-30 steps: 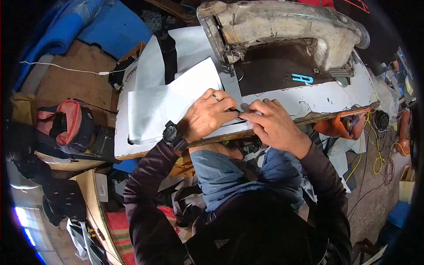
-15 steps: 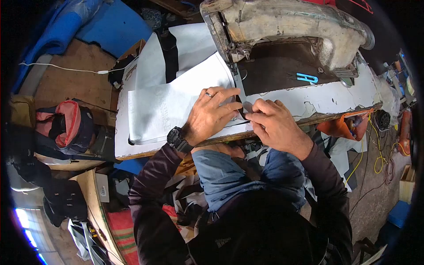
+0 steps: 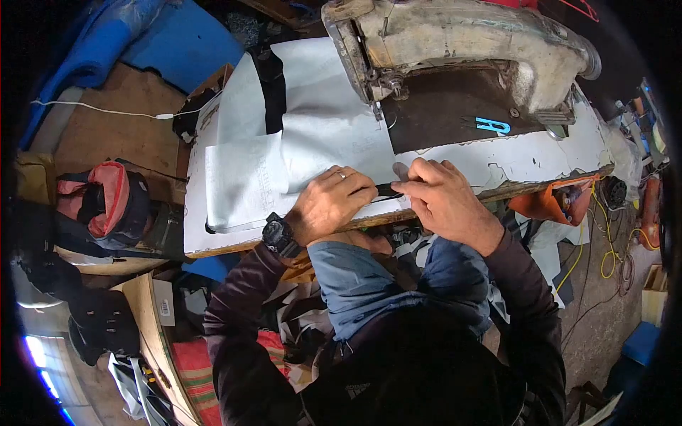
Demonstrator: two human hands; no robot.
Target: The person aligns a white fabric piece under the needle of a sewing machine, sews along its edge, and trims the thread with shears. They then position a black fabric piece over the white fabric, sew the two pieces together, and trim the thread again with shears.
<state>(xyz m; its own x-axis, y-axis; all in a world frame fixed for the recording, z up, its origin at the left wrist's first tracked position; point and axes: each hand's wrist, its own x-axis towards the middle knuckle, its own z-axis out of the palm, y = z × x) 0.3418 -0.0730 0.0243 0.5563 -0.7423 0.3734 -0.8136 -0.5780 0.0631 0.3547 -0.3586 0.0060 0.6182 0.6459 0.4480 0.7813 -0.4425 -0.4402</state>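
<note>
A white sheet with faint print [image 3: 327, 145] lies on the worktable, its right corner by the sewing machine's needle area [image 3: 379, 106]. My left hand [image 3: 332, 201], with a ring and a black watch, rests on the sheet's front edge, its fingers bent together over a black strip [image 3: 386, 190]. My right hand [image 3: 444, 202] pinches the strip's right end between thumb and forefinger near the table's front edge. A black band [image 3: 273, 92] lies across the white material farther back.
The worn sewing machine [image 3: 455, 32] stands at the back right. Blue snips [image 3: 492, 126] lie on its dark bed. An orange pouch [image 3: 554, 204] hangs under the table's right front edge. An open backpack [image 3: 106, 202] sits at the left.
The sheet has turned and its right part now lies flatter and nearer the front edge. My left hand has moved slightly left and down; my right hand has hardly moved.
</note>
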